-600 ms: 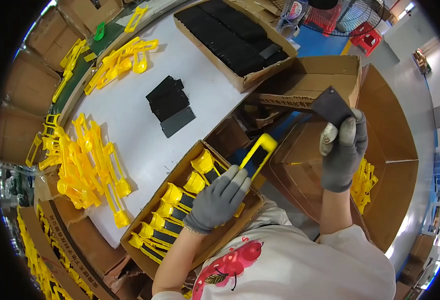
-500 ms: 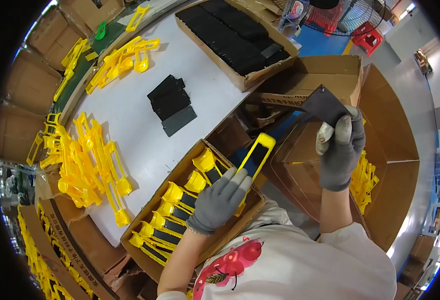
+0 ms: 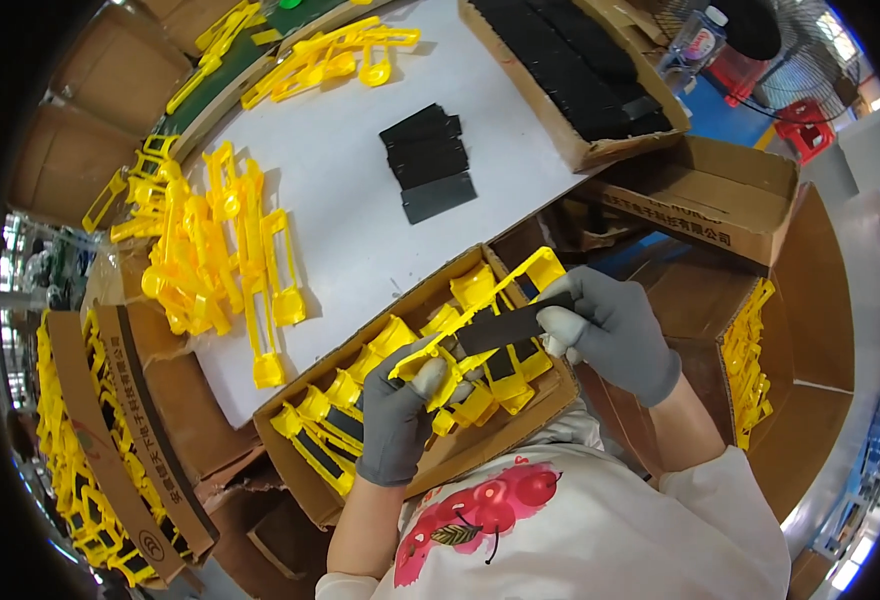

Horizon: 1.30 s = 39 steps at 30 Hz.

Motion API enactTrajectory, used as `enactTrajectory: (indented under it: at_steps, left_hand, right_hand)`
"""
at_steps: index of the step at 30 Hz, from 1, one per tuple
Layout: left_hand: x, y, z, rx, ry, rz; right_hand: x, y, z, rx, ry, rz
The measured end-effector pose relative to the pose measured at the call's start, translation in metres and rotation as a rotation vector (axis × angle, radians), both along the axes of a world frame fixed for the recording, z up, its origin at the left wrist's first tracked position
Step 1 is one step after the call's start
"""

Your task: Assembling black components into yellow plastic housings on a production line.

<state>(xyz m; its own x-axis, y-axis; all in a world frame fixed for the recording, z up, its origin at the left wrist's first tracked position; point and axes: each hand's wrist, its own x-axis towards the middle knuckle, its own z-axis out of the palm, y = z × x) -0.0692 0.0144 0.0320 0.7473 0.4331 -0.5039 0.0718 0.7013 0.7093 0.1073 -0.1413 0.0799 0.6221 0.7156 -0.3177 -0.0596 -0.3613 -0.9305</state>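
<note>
white worktop (image 3: 345, 200), workshop behind; clock read from the hands. nearest: open box (image 3: 490, 442) of row-packed yellow units (image 3: 315, 404) directly below, presumably to shorten the reach. left hand (image 3: 392, 430): fingers pinch one yellow frame (image 3: 463, 320) at its eight-o'clock end, over the box, likely leaving its opening clear. right hand (image 3: 622, 332): fingers grip a dark plate (image 3: 500, 330) by one end; plate overlaps frame in view, contact cannot be told. farther: loose dark plates (image 3: 438, 198), twelve o'clock, probably for easy pickup; frame pile (image 3: 195, 255), ten; plate carton (image 3: 600, 150), one. beyond: red stool (image 3: 807, 130), two.
</note>
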Motion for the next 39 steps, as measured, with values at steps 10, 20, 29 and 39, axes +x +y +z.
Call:
enactTrajectory:
  at_steps: [10,20,29,39]
  left_hand:
    - [-0.015,0.008,-0.003,0.001,-0.010,0.005]
    - [-0.019,0.006,-0.008,0.019,0.070,-0.003]
    - [-0.016,-0.004,0.004,0.125,0.134,-0.011]
    - [-0.063,0.009,-0.003,0.280,0.139,-0.141]
  right_hand:
    - [0.000,0.022,0.004,-0.058,-0.124,0.201]
    - [-0.024,0.026,-0.006,-0.117,-0.665,0.233]
    - [-0.020,0.030,-0.030,-0.125,-0.386,0.249]
    - [-0.028,0.019,-0.052,-0.035,-0.155,0.518]
